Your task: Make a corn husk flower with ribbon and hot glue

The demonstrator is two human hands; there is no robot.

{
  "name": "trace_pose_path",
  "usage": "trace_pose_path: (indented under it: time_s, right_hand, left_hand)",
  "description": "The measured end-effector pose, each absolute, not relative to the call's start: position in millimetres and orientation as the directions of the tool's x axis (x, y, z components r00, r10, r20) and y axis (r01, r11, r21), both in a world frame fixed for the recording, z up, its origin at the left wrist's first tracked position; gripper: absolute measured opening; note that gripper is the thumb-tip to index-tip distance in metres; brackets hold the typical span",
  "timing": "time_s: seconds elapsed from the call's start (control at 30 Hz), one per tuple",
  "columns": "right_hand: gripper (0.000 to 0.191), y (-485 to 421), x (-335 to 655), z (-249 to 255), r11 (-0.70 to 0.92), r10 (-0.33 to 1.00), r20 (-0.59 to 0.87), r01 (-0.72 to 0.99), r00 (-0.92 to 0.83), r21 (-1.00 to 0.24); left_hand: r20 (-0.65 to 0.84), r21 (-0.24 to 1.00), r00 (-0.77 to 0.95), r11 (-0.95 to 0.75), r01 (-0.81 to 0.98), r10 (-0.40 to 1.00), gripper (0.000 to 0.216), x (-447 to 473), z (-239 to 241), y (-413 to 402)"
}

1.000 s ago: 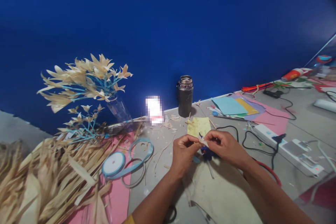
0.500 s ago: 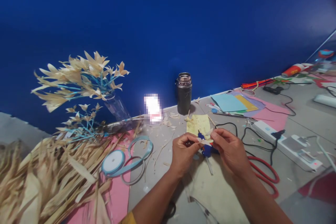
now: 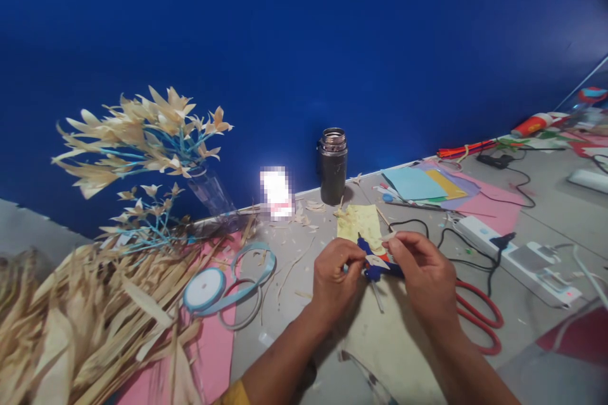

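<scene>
My left hand (image 3: 335, 275) and my right hand (image 3: 420, 269) meet over the grey table, both pinched on a small pale dried-leaf piece (image 3: 377, 261) held between their fingertips. Just under that piece lies a blue glue gun (image 3: 375, 269) on a pale sheet (image 3: 394, 348). A small yellow paper (image 3: 360, 223) lies beyond the hands.
Dried husk strips (image 3: 80, 323) cover the left, with a husk-flower bouquet (image 3: 142, 139) in a clear vase and a light-blue ribbon spool (image 3: 205, 289). A dark flask (image 3: 333, 166) stands at the wall. Coloured paper (image 3: 427, 186), a power strip (image 3: 517, 259), black cables and red-handled scissors (image 3: 479, 323) lie right.
Both hands have shifted slightly away from me with the leaf piece. The glue gun and the red scissors show more than before.
</scene>
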State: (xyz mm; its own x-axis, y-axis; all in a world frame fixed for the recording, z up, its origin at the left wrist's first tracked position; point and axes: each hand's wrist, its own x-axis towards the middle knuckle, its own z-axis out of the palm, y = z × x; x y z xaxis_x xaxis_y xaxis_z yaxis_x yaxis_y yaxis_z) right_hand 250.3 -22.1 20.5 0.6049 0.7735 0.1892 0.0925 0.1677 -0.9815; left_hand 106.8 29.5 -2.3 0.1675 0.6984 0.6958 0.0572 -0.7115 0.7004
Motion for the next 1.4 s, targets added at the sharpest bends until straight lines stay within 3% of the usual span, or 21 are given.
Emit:
trace_pose_path:
  time_s: [0.2,0.27,0.33,0.43,0.5,0.57,0.7,0.87,1.17,1.4]
  right_hand:
    - [0.023,-25.4,238.9,12.1,0.163,0.751,0.316,0.301,0.58,-0.94]
    - [0.022,-25.0,237.5,11.5,0.19,0.746,0.37,0.356,0.554,-0.915]
    - [0.021,-25.0,237.5,11.0,0.219,0.744,0.406,0.38,0.531,-0.898]
    - [0.019,-26.4,238.9,9.1,0.243,0.725,0.447,0.413,0.523,-0.878]
    - [0.018,-28.1,239.9,7.2,0.26,0.701,0.489,0.454,0.518,-0.853]
    - [0.016,-29.7,240.8,5.7,0.284,0.675,0.534,0.489,0.509,-0.825]
    - [0.011,-31.8,243.0,5.6,0.325,0.652,0.573,0.5,0.496,-0.802]
    - [0.009,-33.8,246.0,10.5,0.377,0.742,0.519,0.376,0.424,-0.846]
    - [0.013,-33.2,249.3,15.3,0.286,0.841,0.343,0.194,0.42,-0.939]
    - [0.015,-31.9,247.9,9.6,0.281,0.843,0.329,0.172,0.426,-0.944]
  left_hand:
    - [0.776,0.592,0.148,-0.788,0.167,0.614,0.02,108.5,0.9,23.4]
    - [0.76,0.612,0.147,-0.773,0.166,0.634,0.021,108.8,3.1,21.5]
    - [0.676,0.712,0.156,-0.693,0.115,0.72,0.019,109.0,6.8,20.1]
    - [0.304,0.953,0.217,-0.296,-0.069,0.928,0.01,107.8,14.9,20.2]
    - [0.033,0.979,0.322,0.034,-0.2,0.946,0.011,105.9,20.0,21.8]
    - [-0.084,0.946,0.401,0.2,-0.257,0.912,0.018,103.8,23.3,23.7]
    - [-0.1,0.937,0.443,0.234,-0.258,0.891,0.03,102.0,24.1,25.1]
    - [-0.113,0.885,0.486,0.31,-0.347,0.866,0.031,102.5,21.1,23.7]
    - [-0.095,0.861,0.508,0.327,-0.39,0.856,0.037,101.4,19.9,25.9]
    - [-0.124,0.846,0.471,0.341,-0.409,0.873,0.033,102.1,20.3,25.1]
